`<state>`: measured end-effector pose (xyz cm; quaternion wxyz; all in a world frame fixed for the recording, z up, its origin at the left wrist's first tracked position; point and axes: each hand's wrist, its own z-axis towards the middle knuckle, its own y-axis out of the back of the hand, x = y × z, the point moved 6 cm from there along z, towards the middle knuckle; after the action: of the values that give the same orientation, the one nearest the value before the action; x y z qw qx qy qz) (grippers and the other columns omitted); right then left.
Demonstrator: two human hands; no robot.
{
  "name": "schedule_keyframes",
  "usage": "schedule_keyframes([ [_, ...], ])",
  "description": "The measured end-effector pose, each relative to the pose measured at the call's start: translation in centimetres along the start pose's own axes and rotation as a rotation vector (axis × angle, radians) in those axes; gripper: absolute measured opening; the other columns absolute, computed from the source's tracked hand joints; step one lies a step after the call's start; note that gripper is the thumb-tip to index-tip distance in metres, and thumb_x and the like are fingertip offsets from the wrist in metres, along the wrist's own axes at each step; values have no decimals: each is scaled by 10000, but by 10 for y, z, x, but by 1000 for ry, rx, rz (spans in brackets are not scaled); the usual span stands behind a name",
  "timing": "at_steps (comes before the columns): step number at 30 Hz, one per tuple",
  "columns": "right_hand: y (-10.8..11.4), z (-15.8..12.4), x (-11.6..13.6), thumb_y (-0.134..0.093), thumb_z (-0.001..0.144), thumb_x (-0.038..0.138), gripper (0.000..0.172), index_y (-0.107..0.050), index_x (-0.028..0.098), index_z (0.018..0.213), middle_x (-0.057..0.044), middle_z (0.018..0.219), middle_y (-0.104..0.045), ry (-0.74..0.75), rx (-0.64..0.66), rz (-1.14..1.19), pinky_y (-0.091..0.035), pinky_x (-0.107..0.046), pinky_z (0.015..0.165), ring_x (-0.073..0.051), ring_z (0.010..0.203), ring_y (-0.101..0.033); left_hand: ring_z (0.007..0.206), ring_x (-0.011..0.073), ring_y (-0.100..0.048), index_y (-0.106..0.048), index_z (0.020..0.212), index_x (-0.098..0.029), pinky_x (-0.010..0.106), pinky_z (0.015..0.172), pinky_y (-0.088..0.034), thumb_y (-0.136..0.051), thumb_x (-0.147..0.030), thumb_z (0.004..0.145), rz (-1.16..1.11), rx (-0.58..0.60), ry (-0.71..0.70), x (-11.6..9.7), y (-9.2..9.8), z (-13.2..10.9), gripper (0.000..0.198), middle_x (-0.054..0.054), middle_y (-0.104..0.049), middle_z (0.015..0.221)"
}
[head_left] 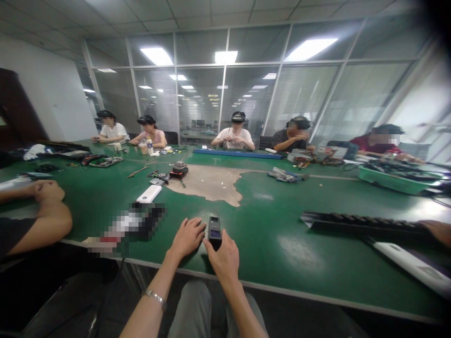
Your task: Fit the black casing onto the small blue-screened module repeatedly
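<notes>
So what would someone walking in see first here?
A big worn patch in the middle of the green table stands out first, because the green has peeled away to tan. At the near edge, the right hand grips a small dark handheld device, with the left hand just beside it. Along the far side sits a row of people wearing head-mounted gear.

Green tbl (282, 263) w/ handheld device (214, 230), PCBs (105, 162)
</notes>
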<state>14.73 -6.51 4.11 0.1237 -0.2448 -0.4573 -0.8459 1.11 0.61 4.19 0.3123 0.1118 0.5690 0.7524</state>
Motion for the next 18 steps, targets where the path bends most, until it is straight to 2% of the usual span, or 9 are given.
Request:
schedule_keyframes([
  [4,-2,-1,0,-559,797,573,765,-441,39,1331,-226,1241,-581,-42,-47,-4,-349,-403,979,-321,1133,-544,1320,232,-390,-502,1318,-304,474,1122,-250,-402,-367,966,6,10,2,0,0,0,371,51,-473,1414],
  [10,-2,-3,3,-522,840,515,533,-568,110,1184,-181,1125,-642,-27,-36,8,-346,-389,950,-282,1040,-586,1312,223,-398,-502,1311,-318,478,1123,-245,-393,-384,970,4,-1,7,0,1,-1,364,40,-478,1409],
  [15,2,-1,6,-512,842,519,482,-602,130,1112,-170,1071,-657,-33,-34,80,-373,-366,892,-270,986,-598,1306,220,-402,-506,1305,-321,474,1120,-251,-396,-389,969,2,-10,-2,0,2,-2,360,40,-485,1401],
  [18,12,5,13,-529,835,505,478,-595,139,1135,-150,1061,-663,-45,-57,136,-390,-356,871,-265,980,-601,1309,220,-399,-510,1301,-323,476,1118,-255,-392,-391,971,0,-10,-3,0,2,-2,357,40,-487,1398],
])
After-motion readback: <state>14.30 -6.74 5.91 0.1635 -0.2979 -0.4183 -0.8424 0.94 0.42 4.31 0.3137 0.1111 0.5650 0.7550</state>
